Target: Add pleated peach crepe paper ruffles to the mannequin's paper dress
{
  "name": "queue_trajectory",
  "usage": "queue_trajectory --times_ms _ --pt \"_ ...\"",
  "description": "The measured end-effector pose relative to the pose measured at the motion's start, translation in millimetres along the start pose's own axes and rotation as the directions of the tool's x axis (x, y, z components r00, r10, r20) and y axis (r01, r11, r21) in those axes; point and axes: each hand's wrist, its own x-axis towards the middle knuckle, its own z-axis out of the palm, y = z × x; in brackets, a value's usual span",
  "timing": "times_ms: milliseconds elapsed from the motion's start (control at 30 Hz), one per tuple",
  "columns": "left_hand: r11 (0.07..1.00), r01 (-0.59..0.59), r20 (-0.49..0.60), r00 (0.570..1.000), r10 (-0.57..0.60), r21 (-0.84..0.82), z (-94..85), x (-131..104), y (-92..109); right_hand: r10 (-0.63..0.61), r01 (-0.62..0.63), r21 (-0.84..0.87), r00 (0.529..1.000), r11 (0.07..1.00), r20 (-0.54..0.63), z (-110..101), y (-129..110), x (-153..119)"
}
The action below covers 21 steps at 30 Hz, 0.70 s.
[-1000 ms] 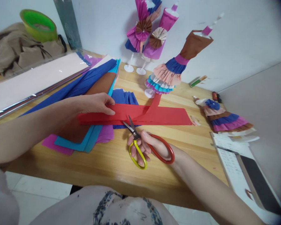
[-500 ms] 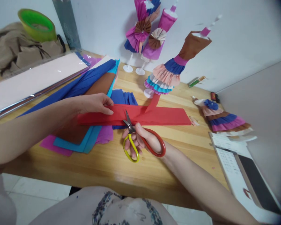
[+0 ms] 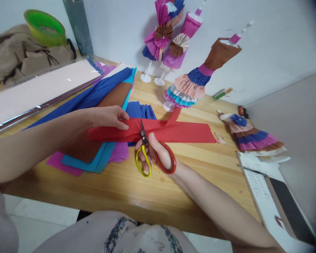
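A long folded strip of red crepe paper [image 3: 184, 132] lies across the table, its left part resting on other coloured sheets. My left hand [image 3: 112, 117] pinches the strip's upper edge between thumb and fingers, left of the blades. My right hand [image 3: 158, 149] holds scissors [image 3: 143, 139] with one yellow and one red handle loop. Their blades point away from me over the red strip, one blade on top and the other hidden by the paper. A narrow red piece sticks up from the strip near the doll stand.
Blue, brown, turquoise and purple sheets [image 3: 94, 167] lie under my left arm. Behind stand dress forms in paper dresses [image 3: 192, 82]. A plastic-wrapped pale pack [image 3: 42, 89], brown cloth and a tape roll [image 3: 44, 30] are at left. Another paper dress [image 3: 252, 133] and a white board [image 3: 265, 186] are at right.
The scissors have moved slightly left and forward onto the red strip, and their blades have closed on it. My left hand keeps its pinch; the whole view has shifted slightly.
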Motion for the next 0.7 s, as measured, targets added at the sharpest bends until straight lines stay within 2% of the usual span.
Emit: queue_trajectory --times_ms 200,333,467,700 --pt "0.998 0.001 -0.035 0.999 0.002 0.065 -0.6 -0.7 3.7 -0.036 0.03 -0.058 0.994 0.998 -0.102 0.4 4.5 0.8" --pt "0.996 0.004 -0.032 0.999 -0.001 0.084 -1.5 -0.8 4.3 -0.007 0.004 -0.048 0.998 0.999 -0.066 -3.9 2.5 -1.6" --pt "0.999 0.031 0.0 1.0 -0.031 0.021 -0.6 -0.8 4.7 0.078 -0.078 -0.003 0.997 0.997 0.002 -6.5 -5.2 -1.4" --pt "0.998 0.06 -0.003 0.998 -0.06 0.0 1.7 -3.6 9.5 0.088 -0.09 -0.081 0.996 0.993 -0.025 -5.5 -14.5 6.1"
